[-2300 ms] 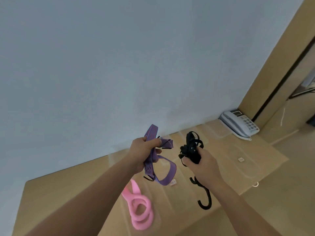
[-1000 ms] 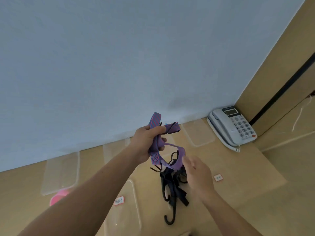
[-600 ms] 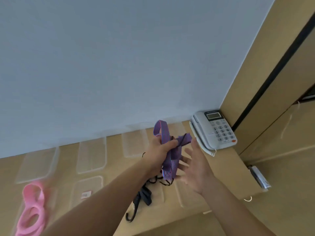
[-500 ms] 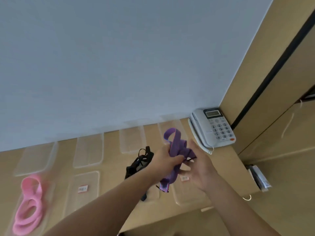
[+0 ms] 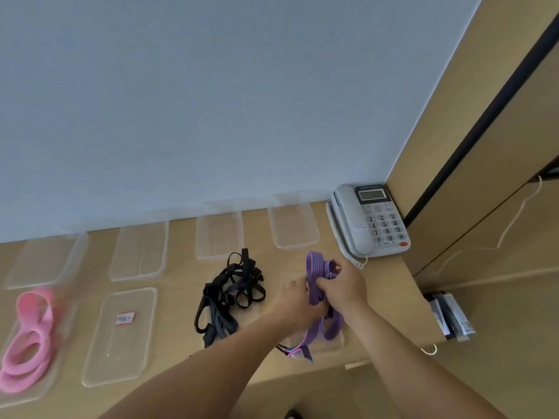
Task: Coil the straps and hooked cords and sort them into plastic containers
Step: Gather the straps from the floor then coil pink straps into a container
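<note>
The tangled black hooked cords [image 5: 233, 294] that our right hand [image 5: 341, 285] held a little while ago now lie on the table [image 5: 178, 297]. That hand has moved over to the purple striped strap [image 5: 316, 282].

Far on the left we see a pink coiled strap [image 5: 27, 337]. It lies in loops inside a blurry clear plastic container [image 5: 65, 328]. Next to it is a clear plastic container with a red label [image 5: 121, 352], and the label lies flat in it. Behind these, along the pale blue wall [image 5: 211, 101], is a back row of clear plastic containers [image 5: 219, 234], four of them side by side.

In the middle, the tangled black hooked cords rest in a heap on a middle clear container [image 5: 255, 316], which is hard to see under them. One hook curls out at the left side of the heap.

Just to the right, our left hand [image 5: 298, 303] and our right hand are close together. Both hold the purple striped strap with fingers curled round it. The top loop of the strap sticks up above our right hand. The rest hangs down between our hands. Its lower end reaches a front right clear container [image 5: 337, 343] near the table edge.

Further right, a grey desk phone with number buttons [image 5: 370, 220] sits in the back corner of the table. It is just beside the last container in the back row. Past it stands a tan wooden cupboard with a black stripe [image 5: 484, 176]. Some small packets [image 5: 450, 316] lie lower down beside the table.
</note>
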The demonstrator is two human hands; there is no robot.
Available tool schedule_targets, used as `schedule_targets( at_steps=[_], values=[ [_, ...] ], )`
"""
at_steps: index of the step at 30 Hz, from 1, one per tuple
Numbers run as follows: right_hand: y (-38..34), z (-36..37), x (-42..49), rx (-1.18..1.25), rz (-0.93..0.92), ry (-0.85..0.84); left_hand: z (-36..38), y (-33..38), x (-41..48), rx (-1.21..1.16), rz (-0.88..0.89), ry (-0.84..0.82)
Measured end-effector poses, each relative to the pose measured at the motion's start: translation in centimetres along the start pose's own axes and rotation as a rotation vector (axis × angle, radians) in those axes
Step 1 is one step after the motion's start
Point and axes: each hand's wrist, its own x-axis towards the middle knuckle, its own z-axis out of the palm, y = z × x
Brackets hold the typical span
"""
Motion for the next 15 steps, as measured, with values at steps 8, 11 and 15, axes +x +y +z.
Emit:
schedule_targets(
  at_steps=[8,11,15],
  values=[
    [0.8,0.8,0.6,-0.209,0.051,-0.008,0.2,-6.0,-1.7,0.737,0.130,-0.053],
    [1.1,0.7,-0.1,-0.226,-0.020,0.038,0.1,-6.3,-1.4,0.673,0.095,0.031],
    [1.3,0.9,-1.0,-0.219,-0.023,0.030,0.1,-5.1,-0.3,0.430,0.009,0.115]
  ],
)
